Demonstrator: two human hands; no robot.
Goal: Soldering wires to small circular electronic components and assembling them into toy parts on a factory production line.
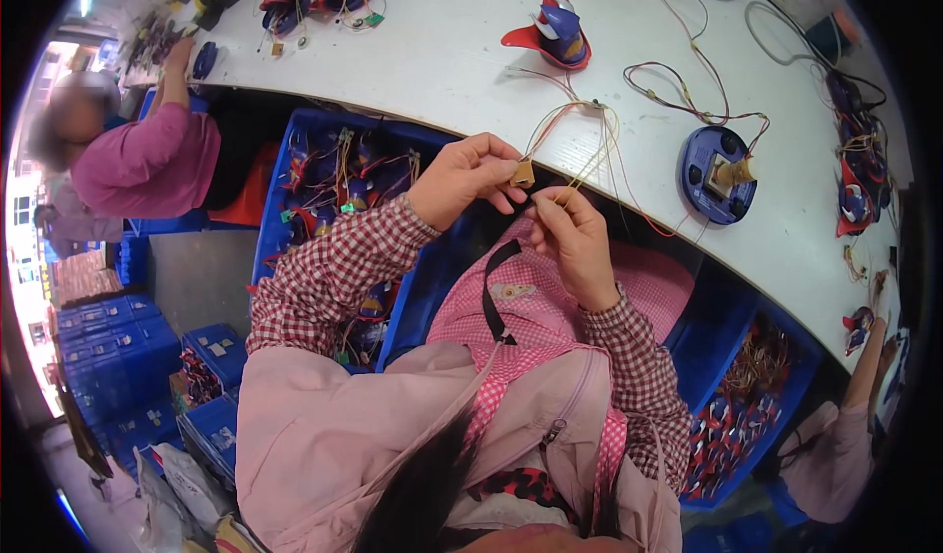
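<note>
Though untidy, bin (276, 199) of wired parts (358, 197)

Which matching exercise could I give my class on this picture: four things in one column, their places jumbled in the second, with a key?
Column one:
1. Small square tan block
2. Round blue plastic base
3. Red-and-blue plastic figure
4. Blue plastic bin of wired parts

Column two:
A. On the white table, ahead of both hands
B. Below the table edge, to the person's left
C. At the left hand's fingertips
D. On the table, right of the right hand

Pairs: 1-C, 2-D, 3-A, 4-B
</note>
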